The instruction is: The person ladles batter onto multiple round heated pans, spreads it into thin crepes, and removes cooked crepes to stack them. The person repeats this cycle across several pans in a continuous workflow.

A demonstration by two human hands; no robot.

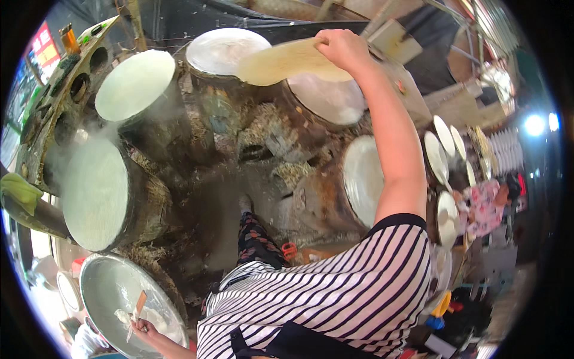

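Observation:
My right hand [341,48] pinches the edge of a thin, round, pale yellow sheet [275,63], raised over a round griddle [326,103] at the top middle, whose surface it partly hides. Down at the lower left, my left hand [143,328] is closed on a wooden tool [140,304] over a large metal bowl [95,275] of whitish batter [160,320]. White clumps cling near the tool; its exact shape is hard to make out.
Round griddles on sooty drum stoves ring me, including steaming ones on the left [95,191] and one at right [362,179]. A green cloth [18,192] hangs at far left. Beyond several more griddles at right is another person [484,209]. Orange scissors [289,251] lie low.

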